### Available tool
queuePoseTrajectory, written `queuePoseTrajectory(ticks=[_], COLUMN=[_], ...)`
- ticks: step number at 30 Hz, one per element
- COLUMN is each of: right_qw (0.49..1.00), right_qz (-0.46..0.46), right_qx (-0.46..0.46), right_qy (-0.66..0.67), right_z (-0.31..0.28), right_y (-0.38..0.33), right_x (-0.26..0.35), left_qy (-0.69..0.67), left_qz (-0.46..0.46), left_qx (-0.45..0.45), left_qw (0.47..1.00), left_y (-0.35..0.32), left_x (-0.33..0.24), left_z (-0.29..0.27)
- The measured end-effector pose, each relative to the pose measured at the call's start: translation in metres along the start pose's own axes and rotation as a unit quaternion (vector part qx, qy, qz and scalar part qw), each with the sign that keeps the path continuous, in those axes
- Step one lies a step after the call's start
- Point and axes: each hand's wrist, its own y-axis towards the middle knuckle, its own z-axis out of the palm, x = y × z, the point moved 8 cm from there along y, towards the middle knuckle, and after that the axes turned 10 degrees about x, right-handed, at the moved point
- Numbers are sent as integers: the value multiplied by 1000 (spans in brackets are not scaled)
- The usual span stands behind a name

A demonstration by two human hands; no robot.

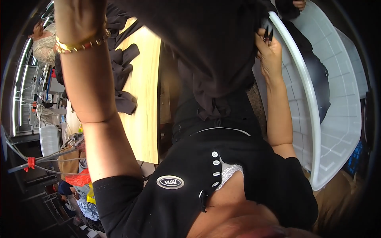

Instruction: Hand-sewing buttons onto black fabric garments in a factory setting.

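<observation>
A dark garment (pixel 214 51) hangs in front of my chest, lifted high. My right hand (pixel 269 53) is at its right edge, fingers closed around a small pair of black thread snips (pixel 268 33) whose tips point up against the cloth. My left hand (pixel 77 16) is raised at the top left, with a gold bracelet (pixel 81 43) on the wrist. Its fingers run out of the picture, so its grip is hidden. The garment's upper left edge lies close to that hand.
A light wooden table (pixel 145 99) lies left of the garment, with several dark fabric pieces (pixel 123 75) on it. A large white plastic bin (pixel 337 119) at the right holds dark cloth (pixel 317 79). Another person (pixel 43 43) is at the far left, with cables and clutter below.
</observation>
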Motion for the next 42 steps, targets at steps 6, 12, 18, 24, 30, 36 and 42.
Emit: queuePoseTrajectory(ticks=[6, 12, 18, 24, 30, 36, 42], right_qw=[980, 920, 893, 903, 891, 875, 860], right_qz=[192, 322, 414, 357, 311, 361, 285], right_qx=[-48, -76, -100, -149, -146, -72, -30], right_qy=[-28, -211, -147, -188, -296, -315, -422], right_z=[-70, -206, -207, -222, -306, -322, -278], right_y=[-46, -137, -193, -185, -204, -244, -187], right_x=[-68, -162, -205, -196, -217, -258, -216], left_qy=[69, 155, 219, 202, 167, 14, 346], left_qz=[27, 48, 72, 74, 41, -39, -240], left_qx=[-66, -123, -194, -245, -348, -419, -451], left_qw=[995, 979, 953, 945, 922, 907, 787], left_y=[-63, -89, -97, -118, -200, -297, -377], left_x=[-21, -27, -70, -53, -16, -4, -24], left_z=[71, 93, 33, 1, 6, -70, -68])
